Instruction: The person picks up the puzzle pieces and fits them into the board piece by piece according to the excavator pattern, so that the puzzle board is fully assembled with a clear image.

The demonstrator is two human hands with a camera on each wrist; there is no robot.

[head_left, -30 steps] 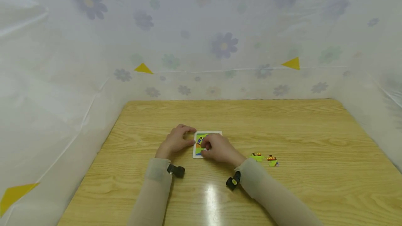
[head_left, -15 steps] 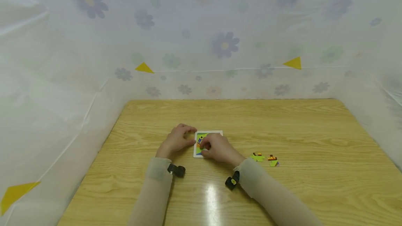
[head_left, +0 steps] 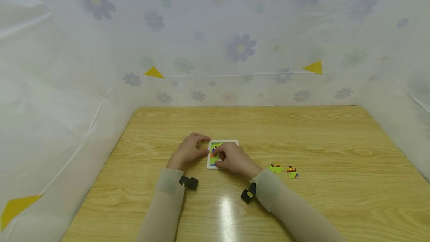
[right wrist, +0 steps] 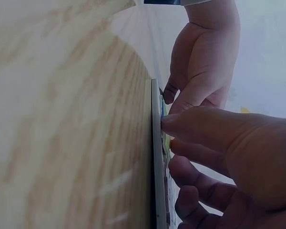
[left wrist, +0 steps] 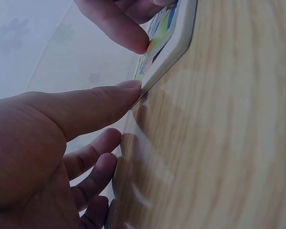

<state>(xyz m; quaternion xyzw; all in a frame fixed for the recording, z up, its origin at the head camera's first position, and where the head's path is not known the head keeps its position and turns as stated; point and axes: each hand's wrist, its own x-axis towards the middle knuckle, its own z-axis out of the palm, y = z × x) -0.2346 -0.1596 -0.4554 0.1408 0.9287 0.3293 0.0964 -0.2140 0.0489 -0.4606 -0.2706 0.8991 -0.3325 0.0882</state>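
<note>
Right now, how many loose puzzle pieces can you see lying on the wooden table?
2. The first piece lies beside the right sleeve; the second piece is just farther right. The right arm could be hiding more.

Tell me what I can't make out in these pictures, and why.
Head view: the right half of the white-framed board, mostly hidden by the right grip.
Head view: printed detail on the loose pieces, too small.
Left wrist view: the rest of the board, cut off by the top edge.
Right wrist view: the board's picture, seen almost edge-on.
</note>
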